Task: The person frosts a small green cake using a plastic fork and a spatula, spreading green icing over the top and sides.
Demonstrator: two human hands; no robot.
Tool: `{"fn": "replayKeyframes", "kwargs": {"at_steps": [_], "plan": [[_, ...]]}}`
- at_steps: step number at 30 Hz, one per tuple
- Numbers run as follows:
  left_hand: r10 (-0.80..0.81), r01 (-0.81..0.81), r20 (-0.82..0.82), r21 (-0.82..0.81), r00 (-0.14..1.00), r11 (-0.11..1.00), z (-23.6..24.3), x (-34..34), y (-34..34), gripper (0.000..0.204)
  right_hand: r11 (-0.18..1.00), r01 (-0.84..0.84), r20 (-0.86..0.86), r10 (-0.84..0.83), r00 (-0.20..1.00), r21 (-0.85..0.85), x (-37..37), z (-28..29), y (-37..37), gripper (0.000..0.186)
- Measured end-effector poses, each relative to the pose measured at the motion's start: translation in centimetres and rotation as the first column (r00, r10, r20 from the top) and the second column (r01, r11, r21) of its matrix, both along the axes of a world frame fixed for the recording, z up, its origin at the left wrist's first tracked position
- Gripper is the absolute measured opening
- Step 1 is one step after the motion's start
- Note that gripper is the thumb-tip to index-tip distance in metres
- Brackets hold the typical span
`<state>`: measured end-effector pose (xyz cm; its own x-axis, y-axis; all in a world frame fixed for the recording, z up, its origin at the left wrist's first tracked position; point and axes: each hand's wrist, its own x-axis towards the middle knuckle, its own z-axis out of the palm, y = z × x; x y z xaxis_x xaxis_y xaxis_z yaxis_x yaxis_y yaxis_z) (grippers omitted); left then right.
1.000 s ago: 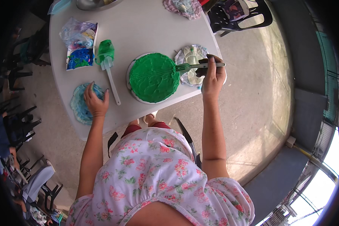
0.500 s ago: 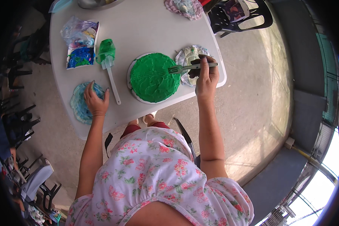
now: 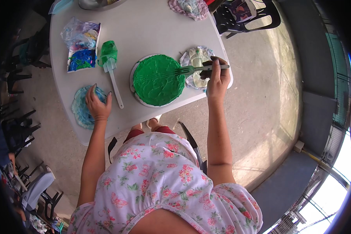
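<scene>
A round cake (image 3: 154, 87) covered in green frosting sits on a white round board at the table's near edge. Shallow lines run across its upper half. My right hand (image 3: 217, 82), its fingertips darkly stained, grips a fork (image 3: 199, 68) by the handle, tines pointing left over the cake's right side. Whether the tines touch the frosting I cannot tell. My left hand (image 3: 98, 104) rests with fingers apart on a crumpled, round, bluish cloth-like piece (image 3: 81, 113) left of the cake. Between them lies a white-handled spatula (image 3: 116, 87) with green frosting on its blade.
An open box (image 3: 82, 58) smeared with blue and green, topped by crumpled plastic, lies at the table's left. A pale stained cloth (image 3: 194, 58) sits beside the cake, another cloth (image 3: 189, 8) at the far edge. A metal bowl (image 3: 101, 3) and black chair (image 3: 257, 17) stand beyond.
My right hand and the fork have shifted slightly to the right over the cake. My left hand stays on the bluish piece.
</scene>
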<state>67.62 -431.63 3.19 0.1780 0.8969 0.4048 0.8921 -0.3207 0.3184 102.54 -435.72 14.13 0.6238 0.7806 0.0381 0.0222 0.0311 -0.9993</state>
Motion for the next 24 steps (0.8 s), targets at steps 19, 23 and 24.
{"fn": "replayKeyframes", "kwargs": {"at_steps": [19, 23, 24], "plan": [[-0.009, 0.009, 0.047, -0.016, 0.999, 1.0, 0.4, -0.2, 0.1, 0.057, 0.987, -0.159, -0.13, 0.162, 0.978, 0.034, -7.0, 2.5, 0.0, 0.021], [-0.012, 0.012, 0.056, -0.003, 0.998, 1.0, 0.3, -0.4, 0.1, 0.058, 0.975, -0.222, -0.138, 0.222, 0.965, 0.02, -9.1, 2.0, 0.7, 0.018], [-0.014, 0.015, 0.058, -0.01, 0.998, 1.0, 0.3, -0.4, 0.1, 0.058, 0.972, -0.236, -0.139, 0.236, 0.962, 0.018, -9.5, 1.9, 0.9, 0.018]]}}
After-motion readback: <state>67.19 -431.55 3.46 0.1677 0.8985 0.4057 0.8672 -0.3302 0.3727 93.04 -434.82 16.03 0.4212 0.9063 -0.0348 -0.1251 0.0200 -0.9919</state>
